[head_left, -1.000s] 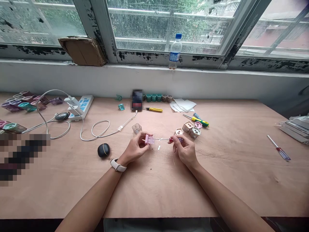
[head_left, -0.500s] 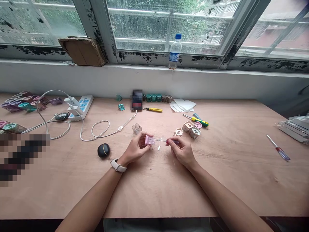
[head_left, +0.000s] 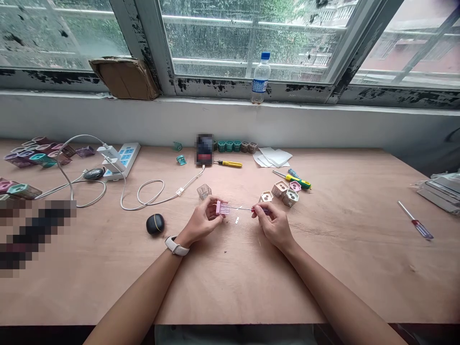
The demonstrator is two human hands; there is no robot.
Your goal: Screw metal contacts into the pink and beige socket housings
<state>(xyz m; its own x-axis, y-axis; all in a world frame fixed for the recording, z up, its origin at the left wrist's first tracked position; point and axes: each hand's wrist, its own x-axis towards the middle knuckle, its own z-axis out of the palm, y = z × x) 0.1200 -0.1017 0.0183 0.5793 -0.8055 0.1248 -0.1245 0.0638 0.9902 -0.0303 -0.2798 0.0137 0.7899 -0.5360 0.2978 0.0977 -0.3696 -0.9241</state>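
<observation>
A small pink plastic piece with a clear part lies on its side between the fingers and thumb of my left hand. My right hand is closed around the handle of a thin screwdriver, whose shaft points left into the pink piece. The tip is hidden inside it. On the table just below the shaft are a small white strip and tiny dark bits. A clear smoky plastic case stands behind my left hand. Several hexagonal pieces are grouped beyond my right hand.
A black earbud case sits left of my wrist. White cables lead to a power strip. Behind are a phone, a yellow-handled tool, white papers and a yellow-green screwdriver. Another screwdriver lies far right.
My right hand and the screwdriver handle have shifted slightly to the right, away from the pink piece. My left hand keeps its hold almost unmoved.
</observation>
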